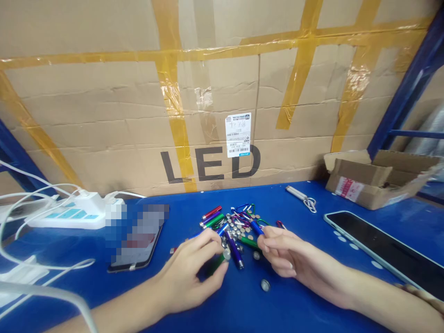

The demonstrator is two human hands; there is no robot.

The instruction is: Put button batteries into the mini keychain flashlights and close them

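Note:
My left hand (194,268) is curled around a green mini flashlight tube (215,263), its silver round end facing up to the right. My right hand (294,259) has its fingertips pinched at the near end of a blue mini flashlight (256,227). Between the hands lies a purple mini flashlight (235,249). Behind it spreads a pile of small silver discs (239,226) that look like button cells, mixed with coloured carabiner clips (264,222). A red flashlight (211,212) rests at the back of the pile. One round silver cap (265,285) lies apart, nearer me.
A phone (144,240) lies on the left, beside a white power strip (69,212) with cables. Another phone (385,249) is on the right. Silver tubes with a clip (301,196) and an open carton (367,182) sit farther back. A large cardboard box (121,115) stands behind the blue table (243,310).

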